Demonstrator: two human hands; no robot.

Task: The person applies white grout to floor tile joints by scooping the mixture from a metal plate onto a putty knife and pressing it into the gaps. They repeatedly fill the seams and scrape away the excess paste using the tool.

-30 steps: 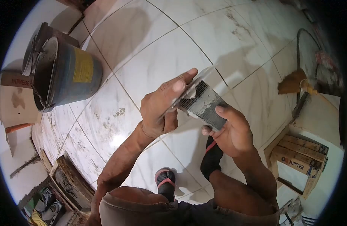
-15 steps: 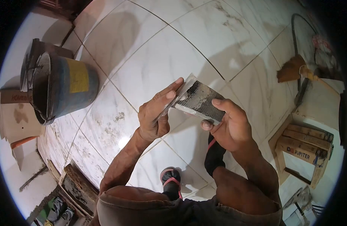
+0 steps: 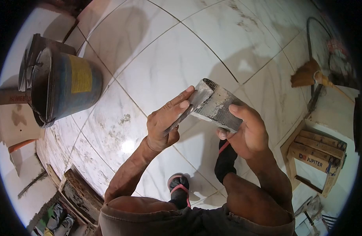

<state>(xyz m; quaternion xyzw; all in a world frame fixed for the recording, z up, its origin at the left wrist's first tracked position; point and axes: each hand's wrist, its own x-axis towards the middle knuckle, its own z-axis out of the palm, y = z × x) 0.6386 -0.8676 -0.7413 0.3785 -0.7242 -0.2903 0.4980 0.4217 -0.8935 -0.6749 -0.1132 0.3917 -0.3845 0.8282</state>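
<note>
In front of me, my right hand point(image 3: 249, 131) grips a small rectangular piece of tile point(image 3: 219, 105), thumb on its face and fingers below. Its dark ribbed back carries patches of pale, dried mortar. My left hand point(image 3: 163, 124) is closed on a thin, flat grey plate point(image 3: 200, 96), fingers on its upper face; its exact kind is not clear. The plate tilts along the left edge of the tile piece and appears to touch it. Both are held above the floor, over my feet.
White marbled floor tiles point(image 3: 149, 70) carry dirt stains. At left, a blue bucket point(image 3: 63, 88) with a yellow patch lies tipped beside a cardboard box point(image 3: 16, 118). On the right are a broom point(image 3: 305, 74) and a wooden crate point(image 3: 312, 157). Boards point(image 3: 82, 192) lie lower left.
Both hands have shifted slightly right with the tile piece and plate. The plate has turned, showing more of its grey, smeared face.
</note>
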